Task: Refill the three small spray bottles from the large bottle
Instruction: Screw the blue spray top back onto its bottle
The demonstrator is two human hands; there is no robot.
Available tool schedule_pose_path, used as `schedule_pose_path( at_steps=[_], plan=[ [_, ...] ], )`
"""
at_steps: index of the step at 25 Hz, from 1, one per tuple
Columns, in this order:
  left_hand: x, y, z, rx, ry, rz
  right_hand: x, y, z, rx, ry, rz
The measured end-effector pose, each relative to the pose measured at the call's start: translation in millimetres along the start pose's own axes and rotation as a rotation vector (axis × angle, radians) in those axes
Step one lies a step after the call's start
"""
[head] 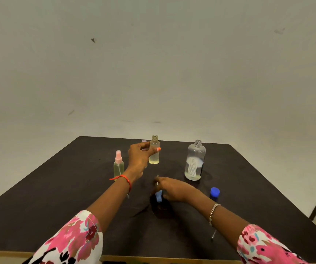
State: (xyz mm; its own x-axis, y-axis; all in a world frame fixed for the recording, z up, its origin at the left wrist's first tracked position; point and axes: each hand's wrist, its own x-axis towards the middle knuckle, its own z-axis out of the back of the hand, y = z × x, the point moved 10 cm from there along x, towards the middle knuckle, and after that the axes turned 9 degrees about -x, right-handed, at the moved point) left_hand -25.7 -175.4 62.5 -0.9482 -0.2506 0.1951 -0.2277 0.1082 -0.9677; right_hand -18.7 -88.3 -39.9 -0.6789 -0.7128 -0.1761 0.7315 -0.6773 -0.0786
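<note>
Clear plastic, which we judge thin-walled and light: the uncapped small bottle is at the far middle of the table, pinched at mid-body by our left hand. Our right hand, nearer, curls round the blue spray head, though blur hides the exact grip. We judge the large bottle, open at far right, heavier and slick-sided, best taken round its waist.
</note>
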Motion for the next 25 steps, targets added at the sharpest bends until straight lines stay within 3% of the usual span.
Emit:
schedule_pose_path(
  at_steps=[3, 9, 13, 20, 25],
  plan=[
    [-0.8, -0.5, 2.6, -0.012, -0.004, 0.002, -5.0, 1.7, 20.3, 0.136, -0.092, 0.007],
    [-3.1, -15.0, -5.4, -0.040, 0.042, -0.035, -71.7, -68.9, 169.0, 0.592, -0.730, -0.247],
    [-7.4, -24.6, -16.7, -0.039, 0.072, -0.040, -109.3, -94.4, 241.1, 0.840, -1.058, -0.236],
    [-11.1, -38.4, -23.2, -0.023, 0.080, -0.055, -111.0, -80.9, 273.9, 0.738, -1.123, -0.260],
    [-13.7, -43.7, -20.6, -0.012, 0.060, -0.052, -97.7, -67.0, 266.5, 0.641, -1.023, -0.272]
  ],
)
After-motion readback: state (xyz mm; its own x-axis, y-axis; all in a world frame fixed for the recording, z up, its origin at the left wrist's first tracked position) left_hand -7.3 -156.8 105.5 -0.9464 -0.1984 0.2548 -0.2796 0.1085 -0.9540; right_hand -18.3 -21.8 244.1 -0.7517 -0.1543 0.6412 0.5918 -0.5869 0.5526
